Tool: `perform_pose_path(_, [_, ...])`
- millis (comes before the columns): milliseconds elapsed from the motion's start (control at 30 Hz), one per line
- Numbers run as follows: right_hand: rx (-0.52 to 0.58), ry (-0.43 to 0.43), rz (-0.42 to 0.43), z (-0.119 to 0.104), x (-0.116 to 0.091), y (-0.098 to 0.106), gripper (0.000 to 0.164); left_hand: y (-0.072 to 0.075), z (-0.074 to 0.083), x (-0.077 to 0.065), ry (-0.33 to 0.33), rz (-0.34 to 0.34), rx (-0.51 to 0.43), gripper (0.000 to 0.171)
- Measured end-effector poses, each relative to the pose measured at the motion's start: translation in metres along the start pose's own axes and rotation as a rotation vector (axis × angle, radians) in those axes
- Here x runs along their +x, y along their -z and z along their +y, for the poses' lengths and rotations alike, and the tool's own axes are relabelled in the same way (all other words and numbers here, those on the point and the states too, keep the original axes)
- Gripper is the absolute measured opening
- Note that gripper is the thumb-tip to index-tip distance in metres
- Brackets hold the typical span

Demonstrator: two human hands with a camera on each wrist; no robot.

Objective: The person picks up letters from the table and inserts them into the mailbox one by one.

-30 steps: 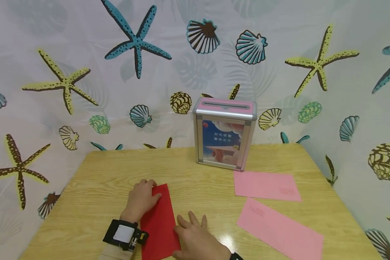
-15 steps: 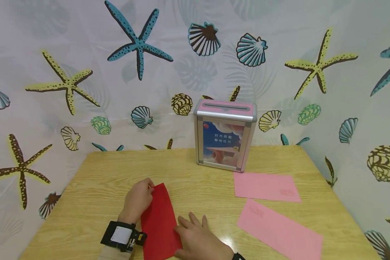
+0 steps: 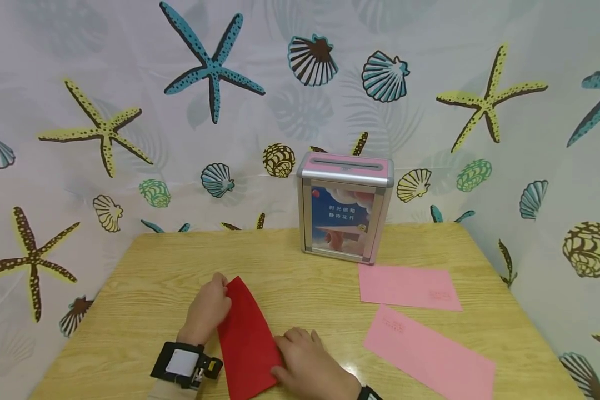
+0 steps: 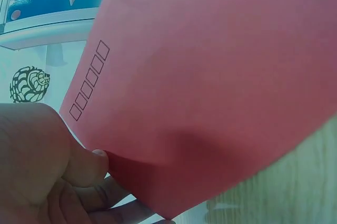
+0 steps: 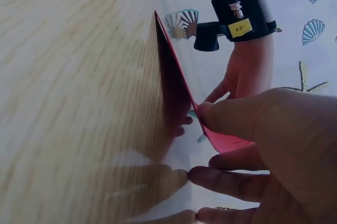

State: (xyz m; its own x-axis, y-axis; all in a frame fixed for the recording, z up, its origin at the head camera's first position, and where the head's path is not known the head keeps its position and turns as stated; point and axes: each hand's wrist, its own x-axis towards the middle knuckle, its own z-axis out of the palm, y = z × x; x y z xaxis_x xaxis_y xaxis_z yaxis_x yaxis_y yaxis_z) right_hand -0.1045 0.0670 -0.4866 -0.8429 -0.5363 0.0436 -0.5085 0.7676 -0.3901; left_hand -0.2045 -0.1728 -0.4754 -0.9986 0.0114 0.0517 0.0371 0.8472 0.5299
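Observation:
A red envelope (image 3: 247, 339) is tilted up off the table between my two hands. My left hand (image 3: 205, 308) pinches its far left edge, thumb on the near face. A row of small printed boxes shows on that face of the envelope (image 4: 210, 76) in the left wrist view. At the lower right edge, my right hand (image 3: 307, 364) holds the envelope between thumb and index finger. The right wrist view shows the envelope nearly edge-on beside the right hand (image 5: 295, 150), with the other fingertips touching the table.
On the wooden table (image 3: 180, 250), a pink-topped slotted box (image 3: 342, 208) with a printed front panel stands at the back. Two pink envelopes lie to the right, one farther back (image 3: 410, 286) and one nearer (image 3: 432, 353). A patterned cloth (image 3: 260, 111) hangs behind.
My left hand has shifted from resting over the red envelope to pinching its edge and has lifted that side, swinging the top leftward. My right fingers have curled in at the right edge.

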Motion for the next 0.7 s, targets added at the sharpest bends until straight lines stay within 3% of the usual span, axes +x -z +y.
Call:
perform_pose_path(300, [0.116,-0.015,0.019,0.006,0.001,0.001,0.008,0.000,-0.002,0.003,0.012,-0.004,-0.015,0.019])
perform_pose_path(500, [0.191,-0.030,0.074,0.009,0.002,0.001,0.004,0.003,0.001,0.003,0.040,-0.006,-0.025,0.019])
perform_pose_path(700, [0.370,-0.091,0.036,0.011,0.001,0.002,0.008,0.005,0.004,0.003,0.064,-0.035,-0.041,0.023])
